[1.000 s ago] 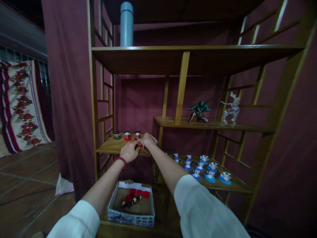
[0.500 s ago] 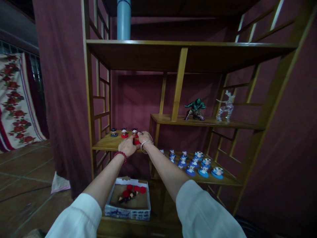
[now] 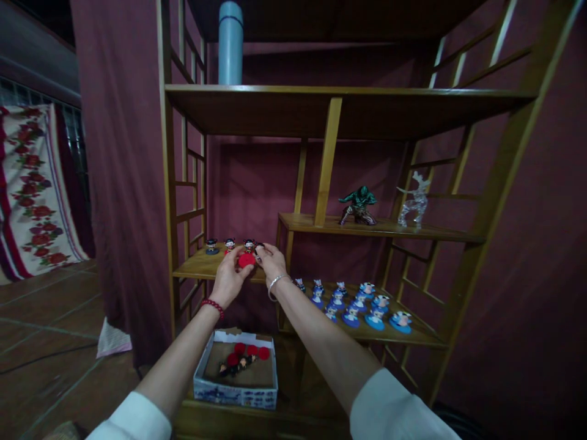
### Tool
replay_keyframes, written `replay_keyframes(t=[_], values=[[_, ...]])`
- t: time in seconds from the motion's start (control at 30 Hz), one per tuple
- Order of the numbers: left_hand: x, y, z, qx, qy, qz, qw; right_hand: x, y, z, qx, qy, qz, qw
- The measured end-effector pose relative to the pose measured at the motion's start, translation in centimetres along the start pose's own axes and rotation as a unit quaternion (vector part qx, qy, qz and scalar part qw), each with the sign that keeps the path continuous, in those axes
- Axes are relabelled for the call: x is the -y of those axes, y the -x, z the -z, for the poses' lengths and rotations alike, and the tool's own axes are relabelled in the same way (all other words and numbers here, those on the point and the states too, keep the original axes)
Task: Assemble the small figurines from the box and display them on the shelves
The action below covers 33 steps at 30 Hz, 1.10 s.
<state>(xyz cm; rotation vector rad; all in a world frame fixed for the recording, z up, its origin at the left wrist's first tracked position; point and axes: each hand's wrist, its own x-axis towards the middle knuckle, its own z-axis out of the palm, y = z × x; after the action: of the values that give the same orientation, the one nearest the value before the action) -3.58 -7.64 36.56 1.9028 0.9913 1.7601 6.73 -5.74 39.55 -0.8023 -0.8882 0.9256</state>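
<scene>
Nearby, two pale, wide sleeves (image 3: 392, 406) reach in from the bottom edge, the forearms running forward over a low shelf. Between them sits an open, shallow cardboard box (image 3: 236, 394) with printed sides, holding small dark-haired figures (image 3: 243, 363) and round red bases (image 3: 233, 359) in a loose heap.

Beyond it, the left hand (image 3: 229, 276), with a red-beaded bracelet (image 3: 213, 305) at its wrist, has its thumb and fingers around the edge of the red disc base of a small dark-headed figurine (image 3: 246, 261). The right hand (image 3: 274, 263), wearing a silver-coloured bangle (image 3: 274, 286), has its fingers closed on the figurine's dark head end. This piece is tipped over in both hands at the front of a brown wooden shelf (image 3: 195, 265); whether it touches the wood I cannot tell.

Just behind, three small black-haired figurines (image 3: 211, 246) stand in a row, the leftmost on a dark base. To the right, on a lower board, stand rows of white-and-blue figurines on round blue or purple bases (image 3: 351, 316). Above these are a dark green crouching figure (image 3: 359, 206) and a clear antlered figurine (image 3: 415, 201). Behind everything hangs plum-coloured cloth (image 3: 257, 183).
</scene>
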Motion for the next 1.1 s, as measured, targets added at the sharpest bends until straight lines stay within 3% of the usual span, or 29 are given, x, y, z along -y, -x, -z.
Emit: replay_keyframes(t=[0.2,0.43,0.63,1.1], values=[[-2.2,2.9,0.3,-0.026,0.143,0.057,0.988,1.7,4.0,1.0,0.074,-0.128,0.011,0.989],[-2.5,4.4,0.1,-0.019,0.156,0.07,0.985,2.8,5.9,1.6,0.096,-0.074,0.027,0.992],[-4.5,5.2,0.0,-0.061,0.225,0.094,0.968,2.9,7.0,2.2,0.137,-0.083,0.042,0.986],[-5.6,8.1,0.7,-0.055,0.274,0.111,0.954,2.4,9.3,3.5,0.148,-0.044,0.027,0.988]])
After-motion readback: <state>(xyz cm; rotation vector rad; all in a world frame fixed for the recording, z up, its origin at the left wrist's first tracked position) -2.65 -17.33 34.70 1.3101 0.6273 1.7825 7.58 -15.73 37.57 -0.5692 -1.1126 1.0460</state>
